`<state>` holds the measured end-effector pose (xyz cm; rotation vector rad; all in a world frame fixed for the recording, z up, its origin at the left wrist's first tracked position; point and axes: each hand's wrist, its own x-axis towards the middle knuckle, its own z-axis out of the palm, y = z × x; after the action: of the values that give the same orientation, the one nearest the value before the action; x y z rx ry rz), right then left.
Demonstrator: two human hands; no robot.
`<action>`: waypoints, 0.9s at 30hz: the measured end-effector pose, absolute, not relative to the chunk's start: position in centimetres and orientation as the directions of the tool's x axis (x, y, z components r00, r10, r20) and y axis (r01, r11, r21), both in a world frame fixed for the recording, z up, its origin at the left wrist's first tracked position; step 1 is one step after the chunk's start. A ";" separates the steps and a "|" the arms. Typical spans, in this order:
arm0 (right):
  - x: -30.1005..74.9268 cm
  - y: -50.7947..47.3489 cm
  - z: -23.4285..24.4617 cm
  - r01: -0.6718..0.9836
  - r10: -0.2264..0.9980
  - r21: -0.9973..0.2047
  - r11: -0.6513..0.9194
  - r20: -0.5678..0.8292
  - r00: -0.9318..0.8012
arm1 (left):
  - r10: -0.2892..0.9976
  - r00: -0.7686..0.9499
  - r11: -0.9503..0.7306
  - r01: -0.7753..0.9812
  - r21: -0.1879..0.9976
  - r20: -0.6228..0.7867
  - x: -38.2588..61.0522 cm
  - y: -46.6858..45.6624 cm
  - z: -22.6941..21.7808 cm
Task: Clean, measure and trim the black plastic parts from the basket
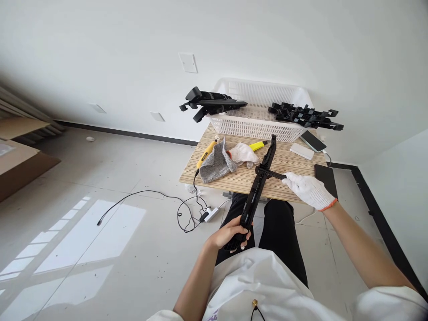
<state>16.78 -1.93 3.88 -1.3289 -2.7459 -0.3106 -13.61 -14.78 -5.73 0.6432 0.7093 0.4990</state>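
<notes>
A long black plastic part lies slanted from my lap up onto the small wooden table. My bare left hand is closed round its near end, above my thighs. My right hand, in a white knit glove with an orange cuff, pinches a short black arm that sticks out sideways from the middle of the part. The far tip of the part rests near the white basket.
On the table lie a grey glove, a white glove, a yellow corded tool, a second yellow tool, a phone, a white box and a dark tablet. Black parts rest across the basket rim. A cable and power strip lie on the floor.
</notes>
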 end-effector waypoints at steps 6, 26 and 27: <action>15.2 -3.4 3.7 0.812 0.799 0.208 0.546 0.164 -0.579 | 0.620 0.649 0.703 -0.210 0.679 -0.441 -13.7 -14.9 -5.7; 11.8 -8.3 5.0 0.666 0.625 0.209 0.716 0.232 -0.745 | 0.786 0.515 0.478 -0.152 0.865 -0.343 -15.3 -15.1 -1.0; 11.8 -8.4 5.1 0.674 0.629 0.202 0.711 0.246 -0.738 | 0.790 0.504 0.471 -0.136 0.872 -0.348 -15.3 -15.2 -0.8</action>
<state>11.75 -8.41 5.13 -1.0571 -2.7566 -0.4189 -15.26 -15.21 -0.80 0.9025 0.8583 0.6619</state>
